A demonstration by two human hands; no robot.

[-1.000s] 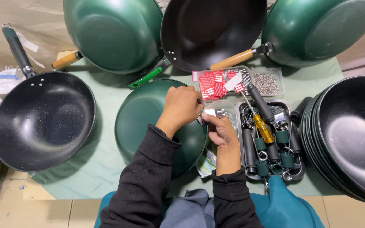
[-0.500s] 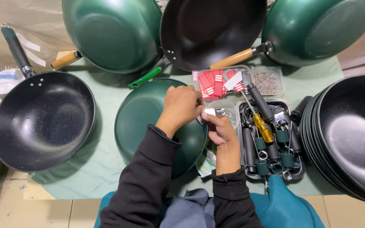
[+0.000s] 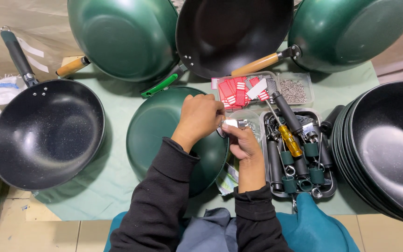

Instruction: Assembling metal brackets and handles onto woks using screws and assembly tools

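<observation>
From the head view, the left hand point(image 3: 200, 117) and right hand point(image 3: 241, 142) met over the rim of an upturned green wok point(image 3: 164, 130) on the tabletop point(image 3: 113, 196) — both closed their grip on a small metal bracket point(image 3: 233, 123) at the wok's edge — just beside a tray of handles point(image 3: 299, 154).

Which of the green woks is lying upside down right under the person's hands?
The handleless green wok at the table's centre, dome up beneath the left hand and right hand. The other two green woks sit along the far edge with wooden handles attached.
</observation>
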